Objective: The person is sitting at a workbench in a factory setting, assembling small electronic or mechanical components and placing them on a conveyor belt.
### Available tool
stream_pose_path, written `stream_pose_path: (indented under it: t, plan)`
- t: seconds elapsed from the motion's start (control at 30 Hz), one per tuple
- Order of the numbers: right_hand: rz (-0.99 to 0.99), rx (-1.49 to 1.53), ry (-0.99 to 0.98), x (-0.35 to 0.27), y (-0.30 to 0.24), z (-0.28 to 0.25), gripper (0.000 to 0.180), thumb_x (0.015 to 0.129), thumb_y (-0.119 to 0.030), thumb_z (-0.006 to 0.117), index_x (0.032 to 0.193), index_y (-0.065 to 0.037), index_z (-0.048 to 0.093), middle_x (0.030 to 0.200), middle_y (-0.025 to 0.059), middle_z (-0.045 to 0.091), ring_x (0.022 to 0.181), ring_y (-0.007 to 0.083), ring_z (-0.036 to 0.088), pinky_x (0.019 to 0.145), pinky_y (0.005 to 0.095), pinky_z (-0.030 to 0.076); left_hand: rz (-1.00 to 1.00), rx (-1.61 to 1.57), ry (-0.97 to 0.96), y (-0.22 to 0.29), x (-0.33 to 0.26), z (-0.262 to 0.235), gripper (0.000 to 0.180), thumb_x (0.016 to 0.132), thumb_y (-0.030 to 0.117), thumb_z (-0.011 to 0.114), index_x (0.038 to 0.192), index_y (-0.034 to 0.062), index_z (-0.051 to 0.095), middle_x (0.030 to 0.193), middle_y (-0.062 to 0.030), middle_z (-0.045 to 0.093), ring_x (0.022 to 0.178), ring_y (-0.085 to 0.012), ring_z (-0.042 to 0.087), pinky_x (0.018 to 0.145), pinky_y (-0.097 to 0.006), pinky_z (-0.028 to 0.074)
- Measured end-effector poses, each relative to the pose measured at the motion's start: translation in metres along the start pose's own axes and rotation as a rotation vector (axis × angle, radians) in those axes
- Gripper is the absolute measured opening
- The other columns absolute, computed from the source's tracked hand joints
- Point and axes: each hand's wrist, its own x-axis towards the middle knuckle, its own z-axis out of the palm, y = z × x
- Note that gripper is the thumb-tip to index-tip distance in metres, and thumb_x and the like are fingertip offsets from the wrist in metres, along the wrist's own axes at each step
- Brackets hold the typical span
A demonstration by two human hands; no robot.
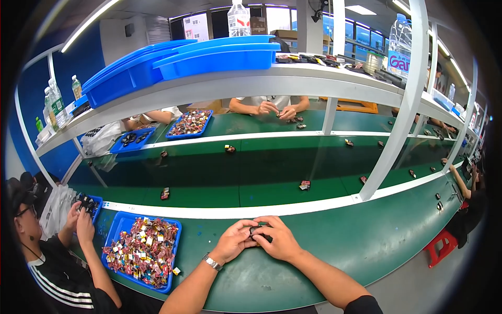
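Small dark part [260, 232] sits clasped between both hands [259, 242], beside a blue tray [175, 250] heaped with colourful pieces [141, 251].

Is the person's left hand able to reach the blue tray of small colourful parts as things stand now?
Probably yes. The blue tray lies on the green bench just left of the left hand, with bare surface between. But that hand and the right hand both grip a small dark part.

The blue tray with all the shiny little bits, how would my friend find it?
Start at the green workbench nearest the camera and look to the left of the person's left hand. The blue tray lies there, heaped with small shiny parts. The other blue trays are farther back or up on the shelf; this one is nearest and fullest.
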Motion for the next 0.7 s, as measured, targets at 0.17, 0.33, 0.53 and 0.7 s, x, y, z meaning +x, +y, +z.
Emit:
stream_pose_path:
  t: [0.17, 0.33, 0.53, 0.7]
  plan:
    - [0.008, -0.006, -0.006, 0.0, 0.001, 0.002, 0.014, 0.085, -0.011, 0.072, 0.098, -0.007, 0.073, 0.122, 0.0068, 0.063, 0.113, 0.0268, 0.058, 0.09, 0.0366, 0.053, 0.008, 0.017, 0.011, -0.003, 0.001, -0.003, 0.027, 0.101, 0.01, 0.052, 0.128, 0.0049, 0.052, 0.124, -0.0113, 0.059, 0.114, -0.0222, 0.061, 0.098, -0.041, 0.052]
    - [0.057, 0.021, 0.051, -0.003, 0.0, 0.008, 0.017, 0.082, -0.008, 0.072, 0.099, -0.008, 0.073, 0.123, 0.0073, 0.063, 0.114, 0.0282, 0.057, 0.093, 0.0379, 0.051, 0.03, 0.011, 0.0, -0.004, 0.002, -0.003, 0.027, 0.101, 0.011, 0.053, 0.127, 0.0049, 0.051, 0.126, -0.0124, 0.059, 0.115, -0.023, 0.06, 0.099, -0.042, 0.052]
    - [0.117, 0.116, 0.058, -0.005, 0.011, 0.012, 0.02, 0.082, -0.007, 0.073, 0.101, -0.011, 0.076, 0.125, 0.0066, 0.065, 0.114, 0.0276, 0.059, 0.095, 0.0384, 0.051, 0.022, 0.014, 0.025, -0.004, 0.001, 0.0, 0.026, 0.101, 0.011, 0.053, 0.127, 0.0052, 0.051, 0.129, -0.014, 0.059, 0.116, -0.0231, 0.06, 0.099, -0.041, 0.052]
    - [0.104, 0.094, 0.067, -0.003, 0.008, 0.014, 0.021, 0.082, -0.006, 0.071, 0.102, -0.01, 0.075, 0.132, 0.0085, 0.061, 0.117, 0.0288, 0.057, 0.097, 0.0386, 0.05, 0.064, 0.04, 0.05, -0.006, 0.001, 0.002, 0.025, 0.101, 0.013, 0.055, 0.125, 0.0054, 0.05, 0.136, -0.016, 0.056, 0.116, -0.0225, 0.06, 0.099, -0.041, 0.052]
